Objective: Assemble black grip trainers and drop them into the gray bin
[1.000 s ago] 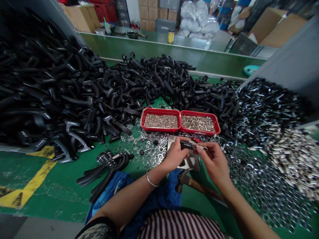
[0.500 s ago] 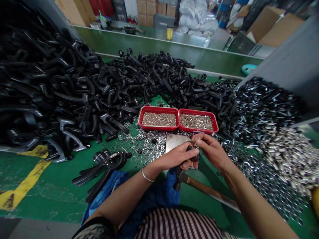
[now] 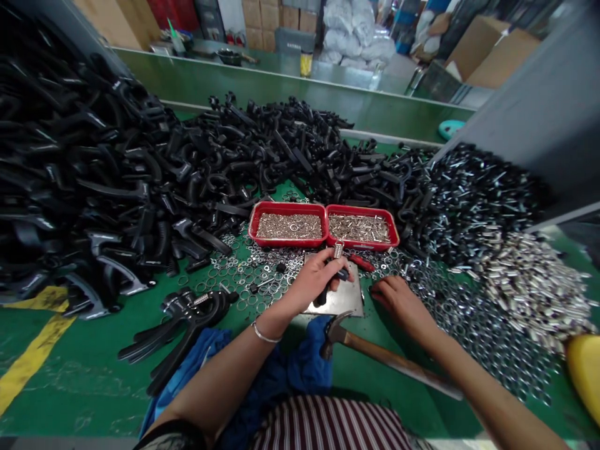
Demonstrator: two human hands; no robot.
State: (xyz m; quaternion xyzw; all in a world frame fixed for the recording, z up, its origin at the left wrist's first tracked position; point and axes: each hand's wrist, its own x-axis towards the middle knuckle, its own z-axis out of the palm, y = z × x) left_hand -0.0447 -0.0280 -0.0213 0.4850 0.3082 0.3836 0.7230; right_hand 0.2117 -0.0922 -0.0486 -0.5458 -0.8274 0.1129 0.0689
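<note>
My left hand [image 3: 315, 279] is closed round a small black plastic part [image 3: 328, 289] with a metal spring [image 3: 337, 250] sticking up from it, held just above a grey metal plate [image 3: 349, 302]. My right hand [image 3: 397, 303] rests lower right of the plate, fingers curled down onto the scattered metal rings [image 3: 450, 312]; what they pinch, if anything, is hidden. A red-handled tool [image 3: 360, 262] lies between the plate and the trays. A hammer [image 3: 375, 353] with a wooden handle lies under my right forearm.
Two red trays [image 3: 250, 224] of small metal pieces sit beyond my hands. Big heaps of black plastic handles [image 3: 117, 162] fill the left and back. Piles of springs and pins [image 3: 529, 281] lie right. Assembled black grips [image 3: 187, 315] and a blue cloth [image 3: 300, 369] lie near me.
My hands have parted. The right hand dropped from the black part to the rings at the right, while the left hand keeps the part with the spring now standing up from it.
</note>
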